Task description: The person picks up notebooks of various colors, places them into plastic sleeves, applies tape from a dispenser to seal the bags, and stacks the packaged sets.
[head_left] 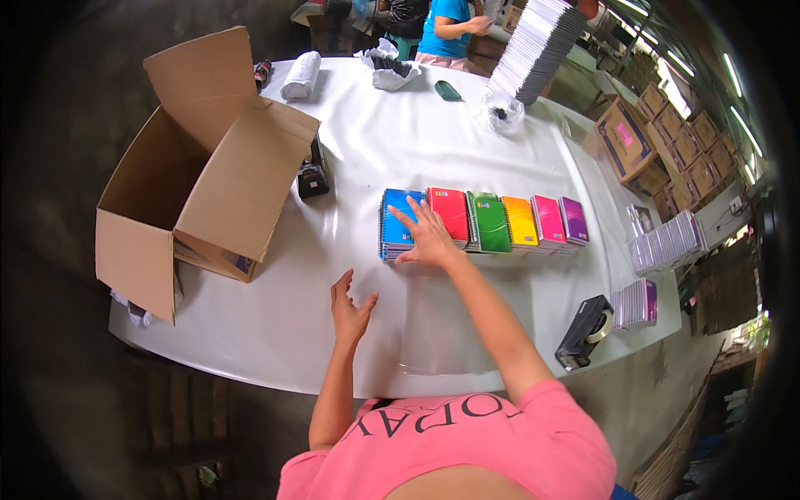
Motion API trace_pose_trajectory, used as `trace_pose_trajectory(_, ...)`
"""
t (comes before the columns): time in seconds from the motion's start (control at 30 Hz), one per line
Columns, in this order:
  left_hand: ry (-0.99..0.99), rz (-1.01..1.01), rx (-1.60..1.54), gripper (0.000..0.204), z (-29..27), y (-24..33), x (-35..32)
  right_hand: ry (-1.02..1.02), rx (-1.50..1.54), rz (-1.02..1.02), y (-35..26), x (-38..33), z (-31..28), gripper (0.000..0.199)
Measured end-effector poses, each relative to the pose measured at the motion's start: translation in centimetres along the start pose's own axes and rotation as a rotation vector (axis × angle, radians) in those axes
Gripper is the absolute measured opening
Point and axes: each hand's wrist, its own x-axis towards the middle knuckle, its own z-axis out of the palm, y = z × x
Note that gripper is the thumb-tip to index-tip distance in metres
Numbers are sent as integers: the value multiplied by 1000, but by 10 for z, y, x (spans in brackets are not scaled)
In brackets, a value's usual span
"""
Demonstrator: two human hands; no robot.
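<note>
1. The right hand [429, 237] lies flat, fingers spread, on the blue notebook stack [398, 223], leftmost in a coloured row on the white surface [383, 142].
2. The left hand [350, 310] hovers open, holding nothing.
3. The cardboard box [196, 179] stands open on its side, with something inside that is partly hidden.

counter [467, 158]: smooth white surface, glossy, with light glare across it
notebooks [487, 221]: paper blocks with shiny coloured covers in blue, red, green, yellow, pink and purple; wire spiral binding on the left edge
box [208, 179]: matt brown corrugated cardboard, flaps open, far left
tape dispenser [583, 332]: black plastic, slightly shiny, near right
shirt [467, 450]: soft pink cloth, matt
bag [500, 112]: thin clear plastic, crinkled, far side
</note>
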Motion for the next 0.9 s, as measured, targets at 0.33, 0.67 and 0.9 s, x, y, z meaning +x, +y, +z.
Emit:
trace_pose_trajectory(0.33,-189,-112,-293,57,-23,20,23,-146,173,-153,41,15,17,54)
trace_pose_trajectory(0.67,-690,-612,-1216,62,-11,72,77,-33,14,-224,-48,-31,-62,69)
trace_pose_trajectory(0.9,-578,-607,-1066,56,-4,53,59,-143,-129,298,69,-70,-61,87)
